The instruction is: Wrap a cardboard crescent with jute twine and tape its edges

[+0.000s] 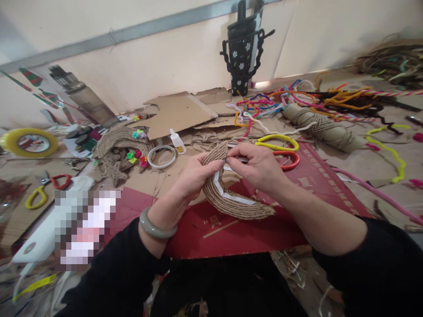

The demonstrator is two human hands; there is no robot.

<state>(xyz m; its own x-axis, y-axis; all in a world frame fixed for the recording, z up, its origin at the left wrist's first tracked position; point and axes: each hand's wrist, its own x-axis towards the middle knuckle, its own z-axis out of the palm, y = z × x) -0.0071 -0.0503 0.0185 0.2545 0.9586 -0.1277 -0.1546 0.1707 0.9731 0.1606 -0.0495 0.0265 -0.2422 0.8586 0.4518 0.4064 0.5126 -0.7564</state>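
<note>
Both my hands hold a crescent-shaped piece wrapped in jute cord [231,203], with a white strip showing along its inner edge. My left hand [194,176] pinches the crescent's upper tip, fingers closed; a grey-green bangle [155,226] sits on that wrist. My right hand [256,167] pinches the same tip from the right, fingers pressed together on the cord. The crescent hangs just above a red sheet [231,229] on the table.
Scissors with yellow and red handles [280,149] lie behind my right hand. A small glue bottle [177,141], a tape ring [161,156], finished jute crescents with pompoms [125,147], cardboard scraps [178,112], pipe cleaners [297,99], a jute spool [324,127] and a black bottle [243,53] surround the work.
</note>
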